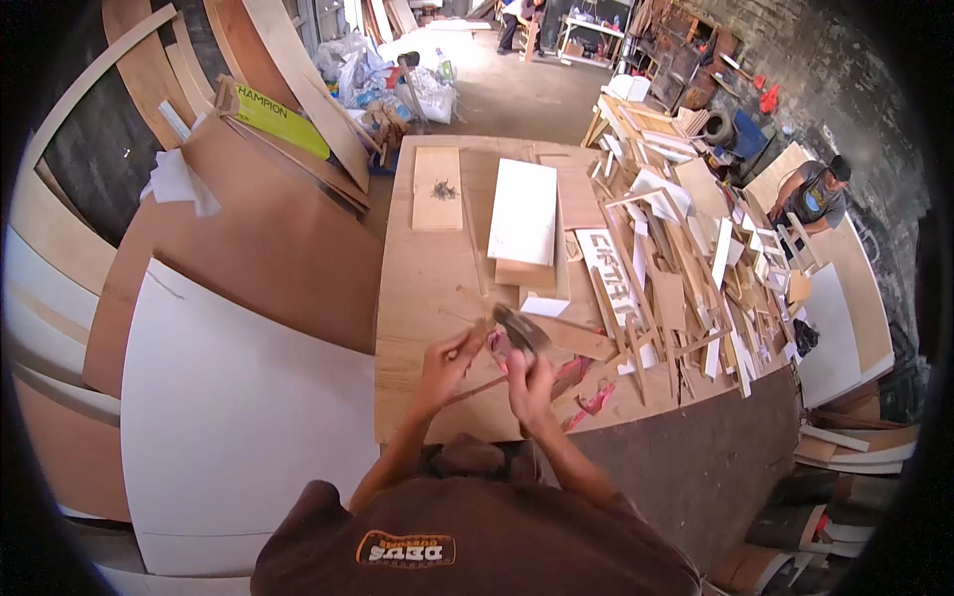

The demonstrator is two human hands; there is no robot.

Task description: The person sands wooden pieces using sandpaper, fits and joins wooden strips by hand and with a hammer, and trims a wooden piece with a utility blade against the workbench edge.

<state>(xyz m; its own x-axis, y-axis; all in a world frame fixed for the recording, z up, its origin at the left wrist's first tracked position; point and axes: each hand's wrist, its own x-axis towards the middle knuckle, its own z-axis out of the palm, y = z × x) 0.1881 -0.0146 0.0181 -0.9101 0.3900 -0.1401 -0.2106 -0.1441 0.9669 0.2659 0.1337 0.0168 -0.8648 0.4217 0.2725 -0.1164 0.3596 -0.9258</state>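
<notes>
My right hand (532,385) is closed around a dark tool (520,328) with a blurred, blocky head; its exact kind is unclear. Beside it, my left hand (446,372) has its fingers pinched together, with something small and brown at their tips that I cannot make out. Both hands are over the near part of the plywood worktable (417,288). Pink strips (593,401) lie by my right hand. Farther back are a white-topped wooden box (525,211) and a board (437,204) bearing a small pile of dark fasteners (444,189).
Wood offcuts (686,278) crowd the table's right side, next to a white cut-letter panel (608,273). Large sheets (234,427) lean at left. Plastic bags (368,84) sit behind. A person (817,194) works at right; another (522,25) stands far back.
</notes>
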